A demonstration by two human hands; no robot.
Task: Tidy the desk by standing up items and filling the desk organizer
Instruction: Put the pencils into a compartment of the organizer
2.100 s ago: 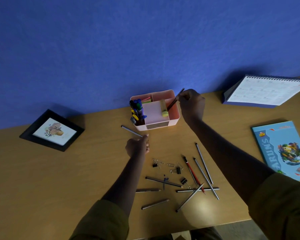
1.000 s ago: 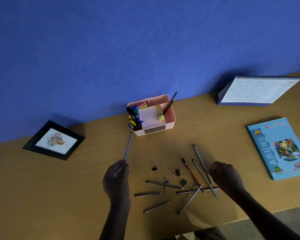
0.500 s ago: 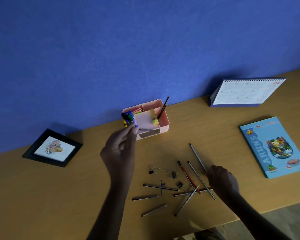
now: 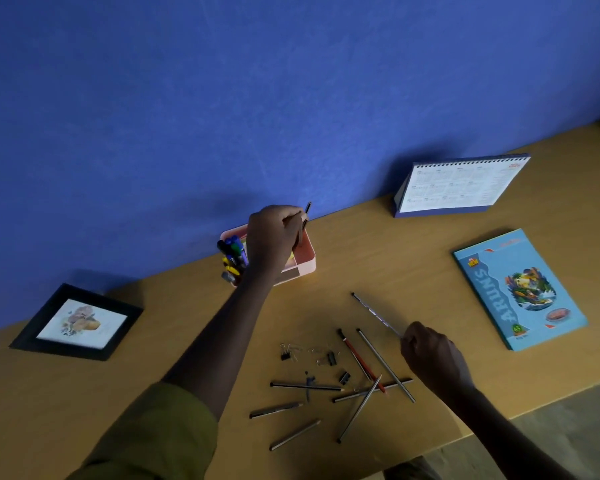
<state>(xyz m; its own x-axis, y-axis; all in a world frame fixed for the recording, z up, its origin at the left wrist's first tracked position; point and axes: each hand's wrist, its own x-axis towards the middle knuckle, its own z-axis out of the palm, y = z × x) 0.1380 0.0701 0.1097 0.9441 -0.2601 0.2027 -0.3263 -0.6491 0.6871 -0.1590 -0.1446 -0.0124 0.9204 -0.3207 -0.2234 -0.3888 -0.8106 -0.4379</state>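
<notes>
A pink desk organizer [image 4: 307, 259] stands by the blue wall, with markers [image 4: 231, 251] upright in its left compartment. My left hand [image 4: 274, 240] hovers over it, shut on a dark pencil [image 4: 307, 207] whose lower end dips into the right compartment. My right hand [image 4: 430, 355] rests on the desk, pinching the near end of a grey pencil [image 4: 374, 313] that points away to the left. Several more pencils [image 4: 371, 375] and binder clips [image 4: 331, 358] lie scattered in front of me.
A black picture frame [image 4: 77, 322] lies flat at the left. A desk calendar [image 4: 461, 185] stands at the back right by the wall. A blue notebook [image 4: 516, 289] lies flat at the right. The desk's front edge [image 4: 465, 434] runs close below the scattered pencils.
My left hand carried its pencil from the desk up to the organizer and lowered it into the right compartment. My right hand came back from the organizer and closed on a grey pencil.
</notes>
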